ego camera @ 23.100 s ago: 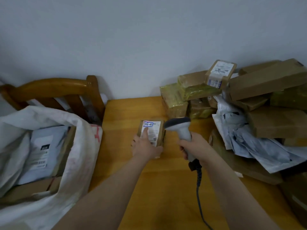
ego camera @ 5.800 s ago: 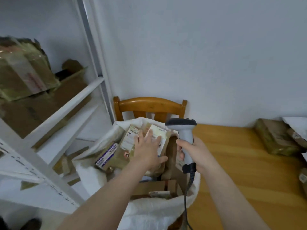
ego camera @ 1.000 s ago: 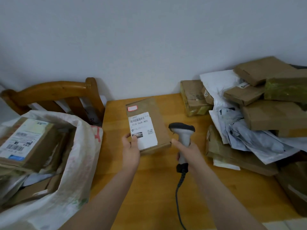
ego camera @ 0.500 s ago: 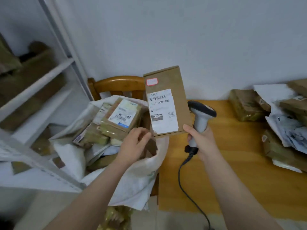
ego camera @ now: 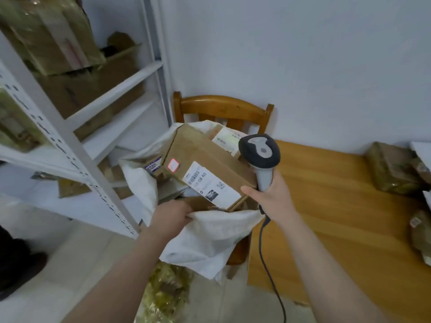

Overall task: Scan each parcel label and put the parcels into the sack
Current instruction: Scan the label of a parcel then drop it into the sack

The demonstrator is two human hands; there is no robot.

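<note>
The brown parcel (ego camera: 203, 164) lies tilted atop the open sack (ego camera: 210, 236), left of the counter (ego camera: 338, 206). The left hand (ego camera: 171, 216) has its fingers clamped on the sack's near rim. The right hand (ego camera: 274, 201) has its fingers wrapped round the scanner (ego camera: 260, 152), thumb touching the parcel.

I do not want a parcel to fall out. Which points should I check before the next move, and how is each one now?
1. Mouth held open: left hand grips the sack's near rim; ok.
2. Parcel fully in: the cardboard box lies tilted on other parcels, above the rim; not ok.
3. Scan done: the label faces up; cannot tell.
4. Tool secure: right hand grips the barcode scanner's handle; ok.
</note>
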